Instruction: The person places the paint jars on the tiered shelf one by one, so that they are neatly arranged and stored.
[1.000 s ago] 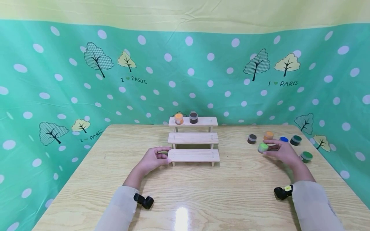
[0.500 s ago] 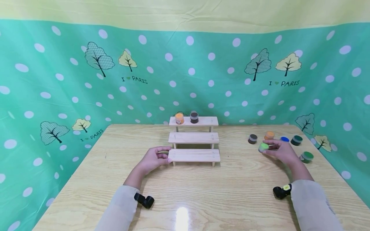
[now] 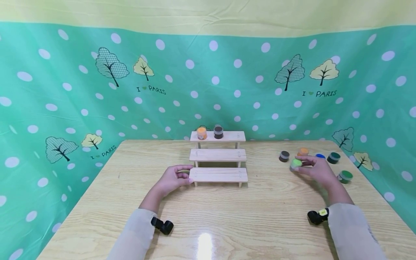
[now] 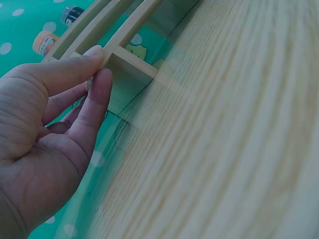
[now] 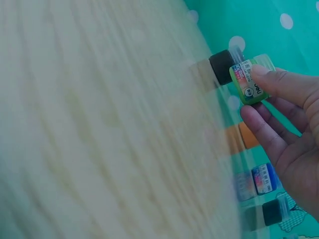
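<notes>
My left hand pinches the left end of the lowest step of a three-tier wooden display stand between thumb and index finger, as the left wrist view shows. At the right, my right hand holds a small light green paint jar between thumb and fingers. In the right wrist view, the jar's printed label faces the camera and the jar is tilted, seemingly just above the table. On the stand's top step are an orange paint jar and a black paint jar.
Around my right hand stand another black jar, an orange jar, a partly hidden blue jar, a dark green jar and a green jar. A polka-dot curtain hangs behind the wooden table.
The light green jar has shifted very slightly in my right hand's fingers, and more of its side shows. My left hand stays on the stand, which has not moved.
</notes>
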A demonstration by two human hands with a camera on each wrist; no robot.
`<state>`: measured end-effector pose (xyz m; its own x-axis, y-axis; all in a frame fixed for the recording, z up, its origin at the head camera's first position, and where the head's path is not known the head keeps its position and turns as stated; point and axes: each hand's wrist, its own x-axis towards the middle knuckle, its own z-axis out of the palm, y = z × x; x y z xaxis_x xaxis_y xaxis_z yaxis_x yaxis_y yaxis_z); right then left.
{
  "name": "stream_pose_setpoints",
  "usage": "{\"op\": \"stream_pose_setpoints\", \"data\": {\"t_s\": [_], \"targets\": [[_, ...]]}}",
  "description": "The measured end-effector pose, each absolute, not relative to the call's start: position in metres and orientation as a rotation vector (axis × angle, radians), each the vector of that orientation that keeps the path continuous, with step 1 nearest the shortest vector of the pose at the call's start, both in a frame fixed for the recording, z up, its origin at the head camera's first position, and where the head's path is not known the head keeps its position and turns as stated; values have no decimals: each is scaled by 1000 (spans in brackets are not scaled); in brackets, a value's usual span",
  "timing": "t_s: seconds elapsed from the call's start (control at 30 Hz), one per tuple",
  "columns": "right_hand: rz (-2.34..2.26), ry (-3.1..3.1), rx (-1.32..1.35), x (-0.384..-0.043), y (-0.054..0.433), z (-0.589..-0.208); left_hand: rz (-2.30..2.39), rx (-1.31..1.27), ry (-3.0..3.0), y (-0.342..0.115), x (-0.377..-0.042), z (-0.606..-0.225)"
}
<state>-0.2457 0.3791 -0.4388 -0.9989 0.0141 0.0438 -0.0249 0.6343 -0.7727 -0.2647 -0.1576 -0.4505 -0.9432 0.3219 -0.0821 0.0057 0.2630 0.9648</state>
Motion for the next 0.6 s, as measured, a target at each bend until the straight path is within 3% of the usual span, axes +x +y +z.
{"op": "stream_pose_setpoints", "data": {"t_s": [0.6], "targets": [[1306,-2777,112,-237,355,-411,1733,295,2274,-158,-265,-451]]}}
